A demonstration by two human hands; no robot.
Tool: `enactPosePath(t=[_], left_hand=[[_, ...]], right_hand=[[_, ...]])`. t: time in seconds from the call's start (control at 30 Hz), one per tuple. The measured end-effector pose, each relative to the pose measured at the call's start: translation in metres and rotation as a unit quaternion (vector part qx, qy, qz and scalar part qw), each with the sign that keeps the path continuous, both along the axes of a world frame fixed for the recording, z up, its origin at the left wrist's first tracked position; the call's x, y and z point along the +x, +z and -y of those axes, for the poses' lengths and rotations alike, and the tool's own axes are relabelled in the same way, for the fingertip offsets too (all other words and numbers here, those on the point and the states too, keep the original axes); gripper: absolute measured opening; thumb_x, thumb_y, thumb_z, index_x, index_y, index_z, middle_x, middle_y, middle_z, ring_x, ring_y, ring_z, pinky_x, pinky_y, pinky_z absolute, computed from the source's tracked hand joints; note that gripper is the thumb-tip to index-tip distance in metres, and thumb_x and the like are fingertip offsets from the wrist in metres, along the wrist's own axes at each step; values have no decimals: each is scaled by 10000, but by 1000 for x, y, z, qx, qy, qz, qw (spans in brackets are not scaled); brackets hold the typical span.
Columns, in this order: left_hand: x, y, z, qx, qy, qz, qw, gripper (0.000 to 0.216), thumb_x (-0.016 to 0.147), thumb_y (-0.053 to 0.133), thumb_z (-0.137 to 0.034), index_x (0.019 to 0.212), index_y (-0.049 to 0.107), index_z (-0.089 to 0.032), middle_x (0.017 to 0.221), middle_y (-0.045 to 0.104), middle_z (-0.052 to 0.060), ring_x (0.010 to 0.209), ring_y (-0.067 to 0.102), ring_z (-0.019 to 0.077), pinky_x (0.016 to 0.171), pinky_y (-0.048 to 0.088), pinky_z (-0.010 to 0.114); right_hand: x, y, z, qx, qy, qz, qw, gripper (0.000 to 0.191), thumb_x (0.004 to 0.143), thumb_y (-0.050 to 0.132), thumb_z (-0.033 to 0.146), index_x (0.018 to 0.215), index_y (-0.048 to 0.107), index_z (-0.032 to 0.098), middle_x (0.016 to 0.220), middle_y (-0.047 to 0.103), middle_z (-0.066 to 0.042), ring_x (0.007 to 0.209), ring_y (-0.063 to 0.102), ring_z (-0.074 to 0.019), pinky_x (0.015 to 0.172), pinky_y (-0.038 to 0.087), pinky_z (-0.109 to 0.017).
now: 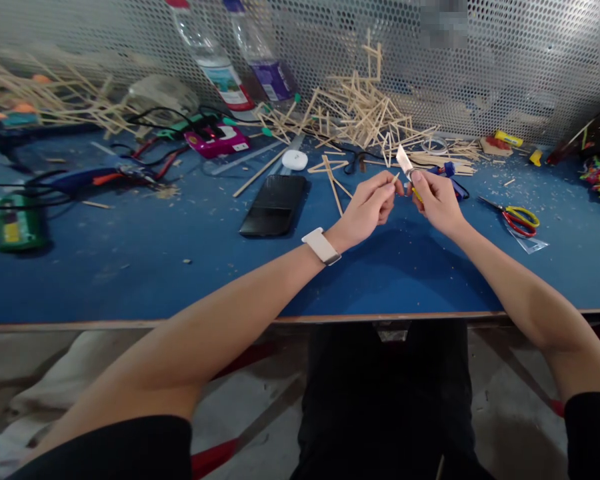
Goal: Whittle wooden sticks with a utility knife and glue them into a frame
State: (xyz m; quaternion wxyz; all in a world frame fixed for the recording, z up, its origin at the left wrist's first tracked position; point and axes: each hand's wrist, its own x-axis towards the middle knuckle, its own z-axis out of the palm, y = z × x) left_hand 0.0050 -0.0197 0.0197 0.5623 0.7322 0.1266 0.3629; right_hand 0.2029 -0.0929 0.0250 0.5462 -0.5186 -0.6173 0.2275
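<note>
Just above the blue tabletop (220,273), my left hand (367,208) is closed in a pinch on a thin wooden stick (395,178), whose short tip pokes up past the fingers. Close by on the right, my right hand (437,199) grips a utility knife (404,160) with its wide blade extended, pointing up and away. A bit of yellow handle shows between the fingers; the rest is hidden. The blade stands slightly apart from the stick's tip. Joined sticks (333,180) lie beside my left hand.
A black phone (275,205) and white earbud case (295,160) lie left of my hands. Scissors (521,219) rest to the right. Heaped sticks (357,110) and two bottles (225,80) stand against the perforated metal panel (520,60). Cables and tools crowd the left.
</note>
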Motion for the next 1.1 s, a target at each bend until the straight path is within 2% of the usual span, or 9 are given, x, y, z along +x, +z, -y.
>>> enactPosePath(t=[0.07,0.17,0.33,0.47,0.63,0.87,0.97,1.1], left_hand=[[1,-1,-1,-8,1,-1,1000,344,1199,664,-569,1034,598,-274,704,378,-96,508,286,112,461,302,271],[3,-5,-4,17,21,0,1000,344,1217,651,-554,1023,583,-278,698,401,-74,518,336,129,468,333,281],[5,-12,-10,31,19,-5,999,467,1213,676,-677,996,517,-294,684,379,-67,512,321,137,468,316,297],[2,-12,-11,47,5,-7,999,578,1182,687,-841,1042,540,-300,698,401,-73,518,319,140,476,307,317],[0,-8,-8,122,61,-13,991,693,1160,622,-974,1073,611,-286,736,517,-33,623,473,186,556,417,350],[3,-6,-8,168,99,-5,981,739,1171,562,-994,1008,644,-278,745,596,12,725,630,229,628,511,359],[2,-5,-8,170,109,-5,979,734,1180,563,-982,994,640,-277,727,575,4,702,608,225,613,479,357],[-1,-4,-7,176,123,-16,977,726,1207,556,-944,932,595,-273,699,503,-12,642,493,200,577,369,358]], right_hand=[[1,4,3,4,20,33,999,880,1078,530,1114,848,648,274,652,544,14,605,484,-170,596,360,-353],[2,7,6,-15,38,75,996,901,1079,516,1119,843,665,262,666,573,1,627,489,-177,618,353,-357],[6,6,5,-39,48,92,994,906,1090,503,1110,859,688,253,676,565,-2,637,484,-177,603,336,-354],[9,6,4,-44,56,90,993,904,1095,511,1099,865,707,247,677,563,-2,630,493,-174,592,340,-351],[8,8,5,-44,60,75,994,929,1058,530,1132,831,715,250,638,550,7,610,481,-171,579,328,-348],[5,4,2,-49,72,37,995,909,1039,568,1137,845,705,259,603,518,35,563,444,-157,550,324,-338],[2,3,1,-45,62,30,997,911,1029,577,1141,827,689,260,608,518,29,565,454,-155,540,331,-339],[-1,1,0,-37,24,14,999,924,1029,540,1156,821,670,265,603,516,29,557,462,-157,547,351,-338]])
